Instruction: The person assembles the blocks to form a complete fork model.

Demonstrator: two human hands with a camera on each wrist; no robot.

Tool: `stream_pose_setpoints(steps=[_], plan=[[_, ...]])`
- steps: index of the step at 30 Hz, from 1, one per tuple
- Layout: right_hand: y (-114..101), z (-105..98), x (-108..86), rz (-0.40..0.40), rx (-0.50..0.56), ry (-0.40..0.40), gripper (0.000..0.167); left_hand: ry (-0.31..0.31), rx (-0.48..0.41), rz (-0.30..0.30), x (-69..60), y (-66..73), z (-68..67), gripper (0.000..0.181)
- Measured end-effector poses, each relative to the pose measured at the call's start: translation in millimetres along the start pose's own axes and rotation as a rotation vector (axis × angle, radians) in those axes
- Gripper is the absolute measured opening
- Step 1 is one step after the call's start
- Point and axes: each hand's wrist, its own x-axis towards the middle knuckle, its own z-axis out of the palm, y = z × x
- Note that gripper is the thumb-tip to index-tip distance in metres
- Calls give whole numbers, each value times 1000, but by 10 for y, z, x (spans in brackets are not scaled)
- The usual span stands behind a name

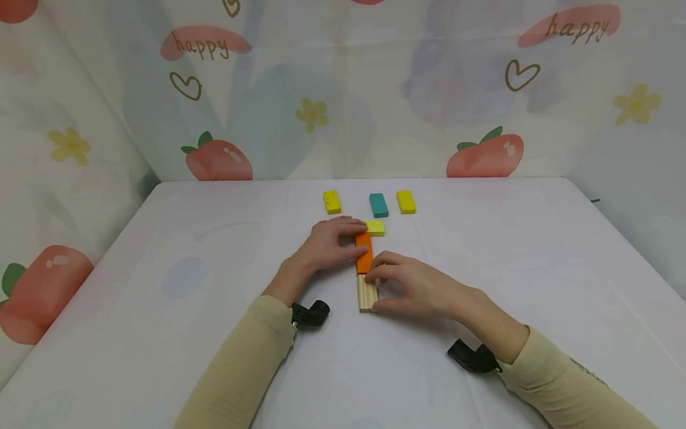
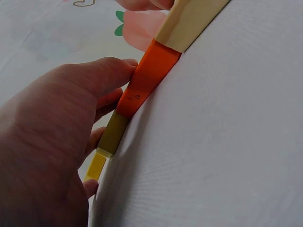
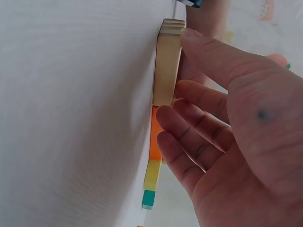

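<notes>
A row of blocks runs away from me on the table. Plain wooden blocks lie side by side at its near end, an orange block comes after, and a yellow block lies crosswise beyond. My left hand reaches in from the left, its thumb resting on the orange block and its forefinger on the crosswise yellow one. From the right, my right hand holds the wooden blocks, thumb at their near end and fingertips by the orange block. The right wrist view shows the layered ends of the wooden blocks.
Behind the row stand a yellow block on the left, a teal block in the middle and another yellow block on the right. A white cloth covers the table. A printed curtain hangs along the back edge.
</notes>
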Motion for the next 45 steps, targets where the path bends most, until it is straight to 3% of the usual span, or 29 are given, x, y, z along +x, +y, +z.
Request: stream_pose_setpoints(steps=[45], plan=[[-30,8,6,30,-54,15,34,-10,7,-14,-9,29,-19,47]])
